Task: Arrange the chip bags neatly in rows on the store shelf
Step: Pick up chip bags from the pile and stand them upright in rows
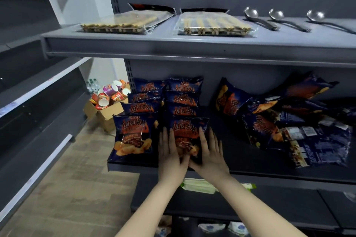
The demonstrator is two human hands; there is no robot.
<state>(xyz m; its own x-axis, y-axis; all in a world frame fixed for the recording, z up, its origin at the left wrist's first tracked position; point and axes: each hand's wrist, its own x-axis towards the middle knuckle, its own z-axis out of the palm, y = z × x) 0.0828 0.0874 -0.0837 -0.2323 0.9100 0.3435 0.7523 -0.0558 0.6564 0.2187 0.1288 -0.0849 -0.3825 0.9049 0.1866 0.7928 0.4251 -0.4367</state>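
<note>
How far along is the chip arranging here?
Done: two rows stand lined up at the left end of the shelf. In hand: the left hand and right hand lie flat against the front bag of the second row, squaring it. Left: the pile on the right, jumbled, not yet in rows.

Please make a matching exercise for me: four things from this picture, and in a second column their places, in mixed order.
Things
1. metal ladles
2. noodle cups
3. loose pile of chip bags
4. green pack

Places
a. in the cardboard box
b. right part of the middle shelf
c. right side of the upper shelf
d. on the lower shelf

Pairs: 1-c, 2-a, 3-b, 4-d
</note>
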